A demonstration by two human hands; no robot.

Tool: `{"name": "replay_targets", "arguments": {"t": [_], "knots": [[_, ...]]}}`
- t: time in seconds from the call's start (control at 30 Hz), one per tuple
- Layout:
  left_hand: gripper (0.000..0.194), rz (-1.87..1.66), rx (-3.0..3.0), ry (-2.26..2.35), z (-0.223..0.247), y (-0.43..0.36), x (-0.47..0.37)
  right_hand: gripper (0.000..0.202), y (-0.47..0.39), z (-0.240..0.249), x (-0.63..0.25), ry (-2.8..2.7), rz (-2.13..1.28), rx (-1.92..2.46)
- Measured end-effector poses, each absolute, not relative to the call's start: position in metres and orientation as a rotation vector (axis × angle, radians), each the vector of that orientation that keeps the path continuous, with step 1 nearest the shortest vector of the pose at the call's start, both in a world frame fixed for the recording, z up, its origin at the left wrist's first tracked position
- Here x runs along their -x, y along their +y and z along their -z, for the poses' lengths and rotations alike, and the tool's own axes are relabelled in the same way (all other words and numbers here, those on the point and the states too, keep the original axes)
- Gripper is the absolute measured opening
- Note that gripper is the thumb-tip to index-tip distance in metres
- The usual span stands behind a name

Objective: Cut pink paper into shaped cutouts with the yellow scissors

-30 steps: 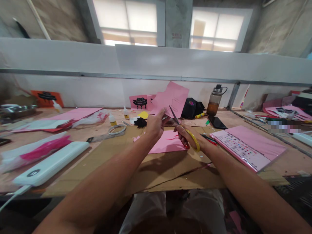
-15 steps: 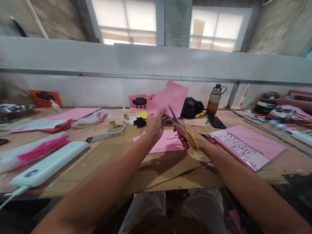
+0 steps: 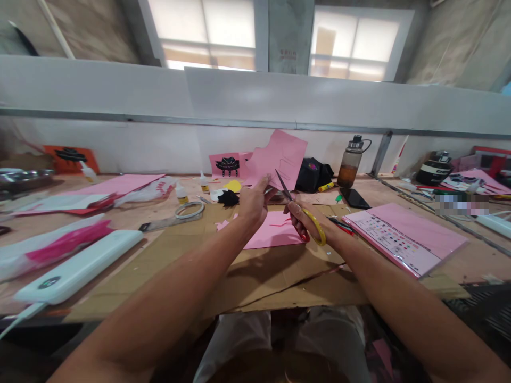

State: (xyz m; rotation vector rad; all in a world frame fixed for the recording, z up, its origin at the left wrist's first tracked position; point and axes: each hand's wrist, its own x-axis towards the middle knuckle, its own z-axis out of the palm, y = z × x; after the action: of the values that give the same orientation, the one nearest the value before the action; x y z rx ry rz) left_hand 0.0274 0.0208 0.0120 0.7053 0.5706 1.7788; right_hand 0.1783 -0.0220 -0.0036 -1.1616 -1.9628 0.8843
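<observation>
Left hand (image 3: 254, 205)'s got the pink sheet (image 3: 282, 154) pinched upright over the bench (image 3: 207, 191), right hand (image 3: 301, 218)'s wrapped round the scissors (image 3: 315, 223), blades up beside the sheet.

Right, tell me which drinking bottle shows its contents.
The see-through bottle with the carry loop, beside the smartphone: brown liquid shows through its wall. The black bottle farther right lets nothing be seen inside.

The black jar (image 3: 435, 169) with the pale band has moved in from the right edge of the view and now stands upright on the surface (image 3: 399, 187), left of a pink sheet (image 3: 495, 186) — the co-worker's hand that was on it has gone out of view.
</observation>
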Motion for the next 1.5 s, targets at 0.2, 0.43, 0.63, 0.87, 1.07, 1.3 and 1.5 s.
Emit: {"name": "replay_targets", "arguments": {"t": [0.2,0.43,0.63,0.87,1.07,1.3,1.5], "knots": [[0.019,-1.776,-0.710,0.552,-0.0124,0.0204,-0.0275,0.051,-0.0226,0.0055,-0.1784,-1.935,-0.909,1.166],[0.019,-1.779,-0.717,0.560,-0.0123,0.0200,-0.0276,0.053,-0.0242,0.0025,-0.1771,-1.933,-0.907,1.171],[0.020,-1.778,-0.718,0.558,-0.0125,0.0193,-0.0274,0.049,-0.0207,0.0055,-0.1789,-1.934,-0.896,1.168],[0.021,-1.784,-0.728,0.570,-0.0135,0.0195,-0.0273,0.046,-0.0199,0.0046,-0.1786,-1.959,-0.870,1.155],[0.019,-1.785,-0.705,0.558,-0.0128,0.0206,-0.0270,0.045,-0.0183,0.0047,-0.1795,-1.968,-0.855,1.150],[0.021,-1.787,-0.721,0.551,-0.0121,0.0198,-0.0273,0.047,-0.0180,0.0039,-0.1793,-1.975,-0.840,1.168],[0.021,-1.786,-0.713,0.538,-0.0124,0.0192,-0.0278,0.046,-0.0175,0.0055,-0.1794,-1.951,-0.853,1.167]]}}
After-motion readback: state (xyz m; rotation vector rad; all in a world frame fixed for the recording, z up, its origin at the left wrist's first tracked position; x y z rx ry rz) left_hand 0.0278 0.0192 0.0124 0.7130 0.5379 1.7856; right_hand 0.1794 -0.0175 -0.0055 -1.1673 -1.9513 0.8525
